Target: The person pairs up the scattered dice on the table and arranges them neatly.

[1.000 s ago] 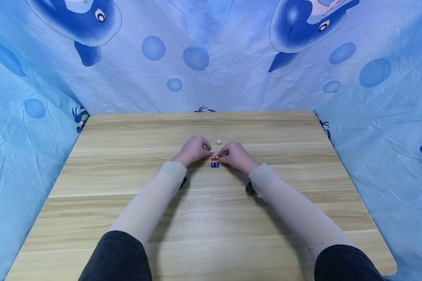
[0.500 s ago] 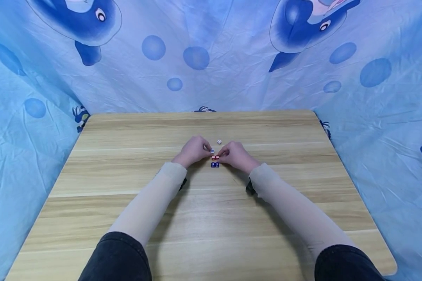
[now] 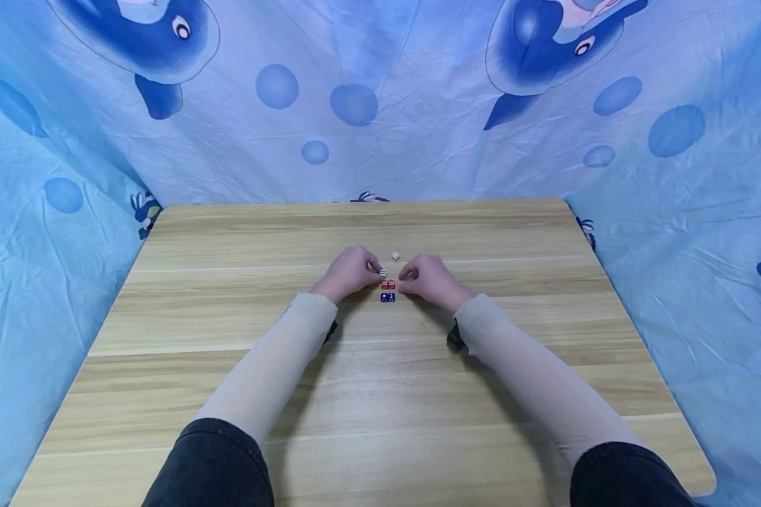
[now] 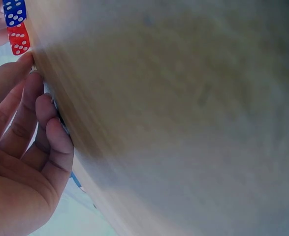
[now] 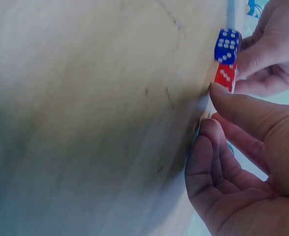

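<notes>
In the head view, two red dice [image 3: 388,285] sit side by side, with two blue dice [image 3: 387,298] in a row nearer the person. Left of centre, the left hand [image 3: 350,272] pinches a white die [image 3: 383,272] between thumb and forefinger, just behind the red pair. The right hand [image 3: 432,280] is beside the red dice, a small gap from them, thumb and forefinger apart and holding nothing. From the right wrist, a blue die [image 5: 227,46] and a red die [image 5: 225,76] show beyond the thumb. The left wrist view mostly hides the white die behind fingertips.
Another white die [image 3: 395,256] lies farther back on the wooden table [image 3: 380,394]. A blue cloth [image 3: 380,155] printed with dolphins hangs behind the table and along both sides.
The right hand has drawn back slightly to the right, off the red dice. The left hand and the white die in it are almost still; the other dice stay in place.
</notes>
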Action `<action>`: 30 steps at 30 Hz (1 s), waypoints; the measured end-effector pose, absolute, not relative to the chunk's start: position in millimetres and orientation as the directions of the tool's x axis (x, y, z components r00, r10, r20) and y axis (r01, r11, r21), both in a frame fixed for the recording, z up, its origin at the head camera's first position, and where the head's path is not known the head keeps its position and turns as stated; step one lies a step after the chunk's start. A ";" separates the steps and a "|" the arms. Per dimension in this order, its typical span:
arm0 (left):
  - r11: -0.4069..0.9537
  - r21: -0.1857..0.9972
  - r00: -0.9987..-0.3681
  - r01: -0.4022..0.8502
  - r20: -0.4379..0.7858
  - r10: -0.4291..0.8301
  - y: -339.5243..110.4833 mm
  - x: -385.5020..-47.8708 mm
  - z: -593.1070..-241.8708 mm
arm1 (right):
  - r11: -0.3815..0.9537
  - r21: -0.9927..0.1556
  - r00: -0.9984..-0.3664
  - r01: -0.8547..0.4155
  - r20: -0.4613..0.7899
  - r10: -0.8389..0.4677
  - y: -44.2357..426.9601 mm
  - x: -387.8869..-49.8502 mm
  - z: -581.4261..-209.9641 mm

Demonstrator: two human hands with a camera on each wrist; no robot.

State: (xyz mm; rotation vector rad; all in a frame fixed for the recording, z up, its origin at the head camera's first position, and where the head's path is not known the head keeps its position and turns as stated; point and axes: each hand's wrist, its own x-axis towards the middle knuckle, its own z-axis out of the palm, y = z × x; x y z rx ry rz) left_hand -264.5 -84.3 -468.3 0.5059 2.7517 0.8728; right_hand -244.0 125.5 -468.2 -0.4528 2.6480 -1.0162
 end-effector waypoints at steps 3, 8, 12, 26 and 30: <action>0.766 0.588 -0.919 0.259 -0.094 0.383 -84.0 -264.6 -468.3 | 0.716 -0.679 -0.930 -0.166 -0.135 -0.343 130.6 -246.4 -466.4; 0.763 0.592 -0.919 0.257 -0.095 0.383 -84.0 -263.9 -468.0 | 0.697 -0.708 -0.948 -0.118 -0.129 -0.291 133.9 -254.0 -461.2; 0.762 0.600 -0.919 0.245 -0.105 0.379 -83.9 -263.4 -467.7 | 0.702 -0.704 -0.956 -0.108 -0.119 -0.266 130.0 -264.3 -460.7; 0.774 0.586 -0.921 0.241 -0.113 0.372 -82.9 -264.2 -468.9 | 0.724 -0.686 -0.967 -0.074 -0.127 -0.219 112.8 -277.8 -461.2; 0.779 0.580 -0.923 0.238 -0.114 0.367 -83.2 -263.7 -468.5 | 0.737 -0.672 -0.971 -0.080 -0.114 -0.210 109.7 -279.3 -461.5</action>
